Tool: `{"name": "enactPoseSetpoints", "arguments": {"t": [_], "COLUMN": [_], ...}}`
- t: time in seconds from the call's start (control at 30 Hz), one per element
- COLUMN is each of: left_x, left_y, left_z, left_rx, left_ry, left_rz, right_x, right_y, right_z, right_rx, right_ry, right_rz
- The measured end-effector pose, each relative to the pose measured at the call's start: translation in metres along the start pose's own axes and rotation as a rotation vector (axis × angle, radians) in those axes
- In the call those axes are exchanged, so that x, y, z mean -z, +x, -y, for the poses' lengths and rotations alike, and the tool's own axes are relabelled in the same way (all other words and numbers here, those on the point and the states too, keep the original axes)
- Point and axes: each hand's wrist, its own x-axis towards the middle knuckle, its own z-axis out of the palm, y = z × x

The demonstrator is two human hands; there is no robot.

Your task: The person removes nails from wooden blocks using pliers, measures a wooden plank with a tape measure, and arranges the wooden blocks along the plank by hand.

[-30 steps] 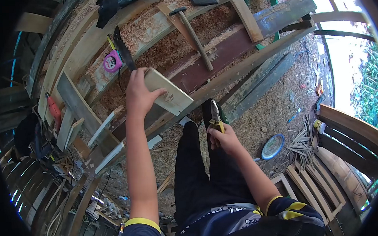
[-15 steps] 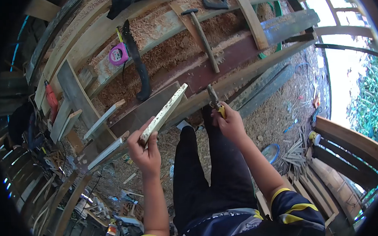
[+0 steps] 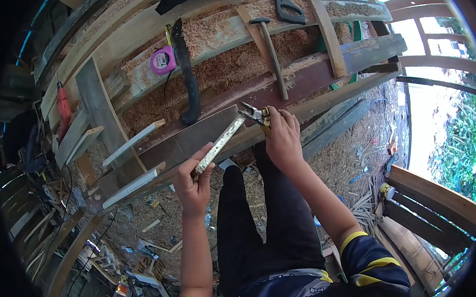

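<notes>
My left hand (image 3: 193, 183) is closed around the near end of a narrow wooden strip (image 3: 221, 140) with a pale, flaky face. The strip slants up and away to the right, above the edge of the bench. In my right hand (image 3: 284, 138) are pliers (image 3: 255, 114) with yellow on the handles. Their metal jaws meet the strip's far end; whether they bite on anything there is too small to tell. Below both hands are my dark-trousered legs.
On the shaving-covered bench planks (image 3: 212, 46) lie a hammer (image 3: 274, 56), a pink tape measure (image 3: 162, 60), a dark-handled machete (image 3: 191, 92) and a handsaw (image 3: 287, 9). A red power tool (image 3: 63, 111) rests at left. Pale wood strips (image 3: 131, 187) project from the bench's left end.
My right hand has brought the pliers up and left to the strip's far end. The strip has tipped slightly lower, and the head view has shifted.
</notes>
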Motion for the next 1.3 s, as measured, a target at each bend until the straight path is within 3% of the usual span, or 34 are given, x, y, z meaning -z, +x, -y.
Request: {"name": "enactPoseSetpoints", "arguments": {"t": [0.4,0.6,0.73,0.83,0.93,1.03,1.13,1.17,1.3], "left_x": [0.003,0.004,0.013,0.01,0.009,0.011,0.009,0.005,-0.008], "left_y": [-0.018,-0.009,-0.002,-0.001,0.001,-0.001,-0.008,-0.012,-0.009], "left_z": [0.01,0.004,0.009,0.018,0.04,0.066,0.088,0.095,0.1], "left_rx": [0.131,0.223,0.206,0.233,0.169,0.174,0.21,0.213,0.229], "left_ry": [-0.127,-0.146,-0.025,-0.096,-0.148,-0.169,-0.161,-0.157,-0.174], "left_rz": [0.033,0.074,0.164,0.171,0.155,0.127,0.121,0.103,0.009], "right_x": [0.02,0.024,0.016,0.006,-0.009,-0.018,-0.028,-0.016,-0.011], "right_y": [-0.009,-0.005,-0.001,-0.006,-0.01,-0.012,-0.011,-0.013,-0.009], "right_z": [0.007,-0.003,-0.017,-0.024,-0.027,-0.01,0.011,0.019,0.028], "right_rx": [0.015,-0.09,-0.118,-0.409,-0.543,-0.654,-0.654,-0.66,-0.726], "right_ry": [0.13,0.486,0.946,1.527,1.899,2.333,2.451,2.238,2.059], "right_rz": [-0.013,0.367,0.553,0.865,1.15,1.262,1.45,1.333,1.227]}}
